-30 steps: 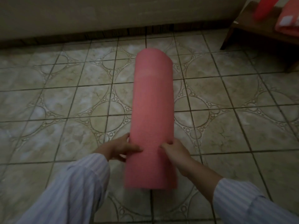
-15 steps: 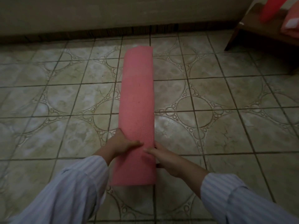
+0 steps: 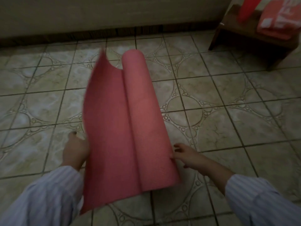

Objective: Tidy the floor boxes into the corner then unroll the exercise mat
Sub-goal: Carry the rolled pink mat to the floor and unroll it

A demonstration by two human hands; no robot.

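A pink exercise mat (image 3: 127,124) lies lengthwise on the tiled floor in front of me, partly unrolled. Its loose flap is lifted on the left and its far corner curls up, while the remaining roll lies on the right. My left hand (image 3: 75,150) holds the left edge of the flap, with its fingers hidden behind the mat. Beside the near end of the roll, my right hand (image 3: 187,154) touches the roll's right side with the fingers spread. Both arms wear striped sleeves. No boxes are on the floor in view.
A low dark wooden table (image 3: 254,38) stands at the back right with orange-red packages (image 3: 280,18) on it. A pale wall with a dark skirting (image 3: 114,31) runs along the back. Patterned floor tiles (image 3: 219,103) spread to both sides of the mat.
The mat was a closed roll held with both hands near its near end. Now the left hand has pulled the flap out to the left and the right hand has shifted to the roll's right side.
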